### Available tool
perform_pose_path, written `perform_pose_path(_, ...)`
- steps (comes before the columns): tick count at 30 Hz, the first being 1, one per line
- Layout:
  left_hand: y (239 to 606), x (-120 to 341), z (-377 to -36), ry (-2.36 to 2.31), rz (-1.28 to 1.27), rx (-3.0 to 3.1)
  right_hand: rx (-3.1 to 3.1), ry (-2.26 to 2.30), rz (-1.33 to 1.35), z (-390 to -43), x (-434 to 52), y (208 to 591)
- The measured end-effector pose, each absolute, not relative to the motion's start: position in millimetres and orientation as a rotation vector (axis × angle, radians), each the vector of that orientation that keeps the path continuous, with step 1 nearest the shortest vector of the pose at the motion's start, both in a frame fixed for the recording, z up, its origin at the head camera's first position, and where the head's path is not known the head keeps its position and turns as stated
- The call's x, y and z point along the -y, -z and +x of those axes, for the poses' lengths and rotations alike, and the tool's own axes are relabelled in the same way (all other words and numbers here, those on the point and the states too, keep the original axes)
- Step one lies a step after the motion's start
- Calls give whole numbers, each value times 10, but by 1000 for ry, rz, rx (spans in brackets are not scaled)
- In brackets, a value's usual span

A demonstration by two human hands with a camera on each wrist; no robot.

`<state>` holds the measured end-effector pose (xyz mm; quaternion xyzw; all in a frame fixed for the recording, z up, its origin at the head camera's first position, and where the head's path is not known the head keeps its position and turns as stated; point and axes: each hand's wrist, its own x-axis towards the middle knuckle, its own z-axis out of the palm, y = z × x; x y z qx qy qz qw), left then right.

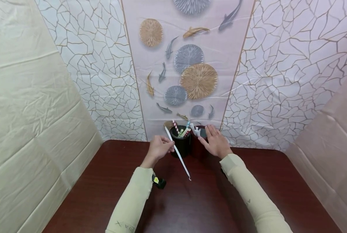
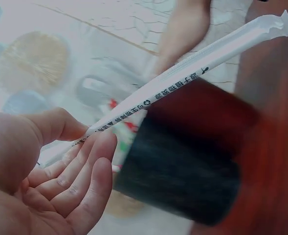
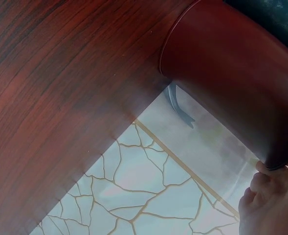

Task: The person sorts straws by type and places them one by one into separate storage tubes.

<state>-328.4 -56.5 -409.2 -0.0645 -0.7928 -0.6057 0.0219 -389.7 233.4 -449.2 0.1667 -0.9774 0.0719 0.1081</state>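
Observation:
A straw in a white paper wrapper [image 1: 182, 161], printed with dark characters, is pinched between the thumb and fingers of my left hand [image 1: 159, 148]. It slants in front of a black cylindrical cup [image 1: 181, 147], whose striped paper straws [image 1: 176, 126] in several colours poke out of the top. Right beside it stands a dark red cup [image 1: 198, 147] with white-wrapped pieces [image 1: 195, 130] sticking up at its left side. My right hand [image 1: 217, 142] lies with extended fingers at this red cup's rim; in the right wrist view, its fingers [image 3: 268, 188] show at the rim.
Both cups stand near the back edge of a dark reddish-brown table [image 1: 188, 207]. Behind them hangs a patterned cloth [image 1: 173, 64] with fish and round shapes. Pale cloth walls [image 1: 25, 113] flank the table.

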Motion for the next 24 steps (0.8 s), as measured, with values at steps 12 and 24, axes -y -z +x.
perform_pose_path(12,3217,551,-3379,1500,-364,2377,2880,-202,477,-3896,-2346,4498)
perform_pose_path(24,2671,220,-3457,1252,-504,2162,2842,-224,477,-3904,-2340,4521)
